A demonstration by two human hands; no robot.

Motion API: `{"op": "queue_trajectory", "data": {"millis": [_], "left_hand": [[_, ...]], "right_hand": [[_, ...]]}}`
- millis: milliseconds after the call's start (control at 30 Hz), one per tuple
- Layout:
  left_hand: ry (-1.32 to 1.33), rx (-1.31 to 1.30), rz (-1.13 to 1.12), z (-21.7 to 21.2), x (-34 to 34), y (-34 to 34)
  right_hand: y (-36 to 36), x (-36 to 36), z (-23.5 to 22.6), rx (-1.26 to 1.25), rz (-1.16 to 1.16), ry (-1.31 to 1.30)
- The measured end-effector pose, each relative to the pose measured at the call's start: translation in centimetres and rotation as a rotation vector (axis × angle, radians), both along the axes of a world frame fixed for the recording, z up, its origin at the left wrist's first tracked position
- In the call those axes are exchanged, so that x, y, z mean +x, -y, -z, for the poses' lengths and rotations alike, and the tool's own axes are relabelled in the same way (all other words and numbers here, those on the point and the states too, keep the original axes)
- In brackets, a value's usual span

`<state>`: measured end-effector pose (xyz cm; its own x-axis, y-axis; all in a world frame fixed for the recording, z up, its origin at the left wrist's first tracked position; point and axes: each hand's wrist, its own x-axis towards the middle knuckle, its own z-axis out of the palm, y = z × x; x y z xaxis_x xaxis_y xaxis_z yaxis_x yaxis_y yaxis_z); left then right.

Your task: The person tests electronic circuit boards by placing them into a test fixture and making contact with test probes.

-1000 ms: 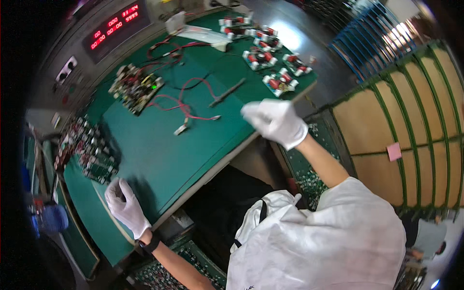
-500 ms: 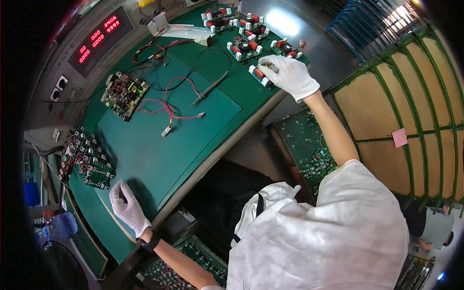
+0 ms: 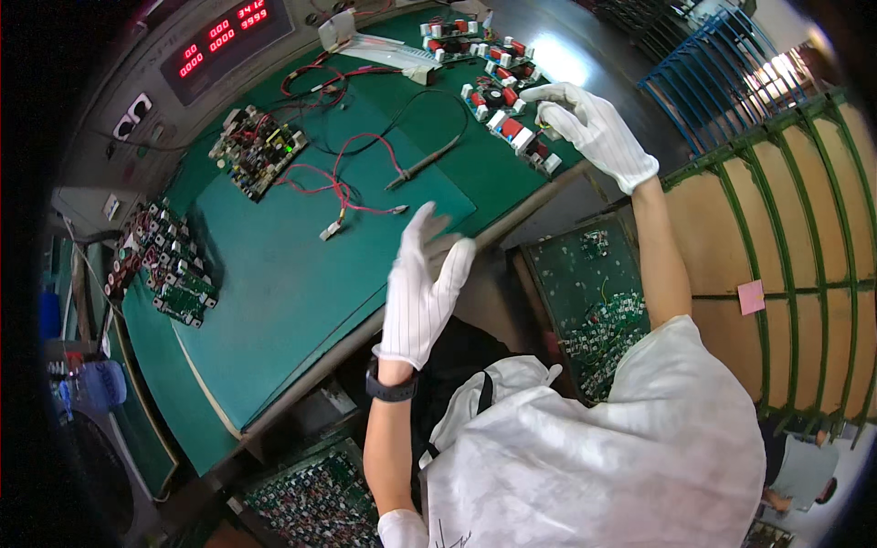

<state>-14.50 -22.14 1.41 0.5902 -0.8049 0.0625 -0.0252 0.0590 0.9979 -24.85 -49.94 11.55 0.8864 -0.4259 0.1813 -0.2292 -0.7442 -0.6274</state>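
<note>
My right hand (image 3: pixel 596 132), in a white glove, is at the far right edge of the bench. Its fingers are curled at the far side of a small circuit board (image 3: pixel 524 142) with red and white parts; the fingertips are partly hidden. Gloved in white with a dark wristband below, my left hand (image 3: pixel 423 290) hovers over the bench's front edge. Its fingers are apart and hold nothing. Several similar boards, among them one with a black coil (image 3: pixel 493 97), lie just beyond my right hand.
A larger circuit board (image 3: pixel 257 151) with a green light connects to red wires (image 3: pixel 343 187). Close by lies a probe (image 3: pixel 425 164) on a black cable. Stacked boards (image 3: pixel 174 265) stand at left. A lit meter (image 3: pixel 224 41) is behind. Trays of boards (image 3: pixel 585 265) sit below the bench.
My left hand has moved right and up from beside the stacked boards, and its fingers have spread. My right hand stays by the small board, now more exposed. The view has shifted slightly.
</note>
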Motion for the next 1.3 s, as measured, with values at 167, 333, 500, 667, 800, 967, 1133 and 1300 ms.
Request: {"op": "queue_trajectory", "data": {"millis": [167,333,500,667,800,967,1133,1300], "left_hand": [[-0.924,-0.262,0.022,-1.4,2.2,1.4],[0.19,0.027,-0.317,1.3,4.8,-3.7],[-0.306,-0.11,-0.46,-0.4,7.9,-9.1],[-0.171,0.074,-0.554,0.0,11.7,-13.7],[-0.196,0.019,-0.662,1.1,11.9,-13.2],[-0.224,-0.131,-0.777,2.6,10.1,-11.0],[0.371,0.418,-0.703,1.7,9.0,-12.7],[0.832,0.758,-0.626,-0.7,9.1,-14.3]], "right_hand": [[-6.3,3.1,-0.9,0.153,-0.333,0.144],[-14.5,7.0,1.2,-0.309,-0.695,0.444],[-18.5,9.3,4.4,-0.403,-0.77,0.418],[-17.2,12.9,7.3,-0.396,-0.694,0.485],[-14.0,15.0,11.5,-0.641,-0.523,0.275],[-12.9,16.5,13.1,-0.667,-0.51,0.241],[-11.7,16.8,12.8,-0.64,-0.537,0.289],[-11.4,16.7,13.4,-0.559,-0.546,0.312]]}}
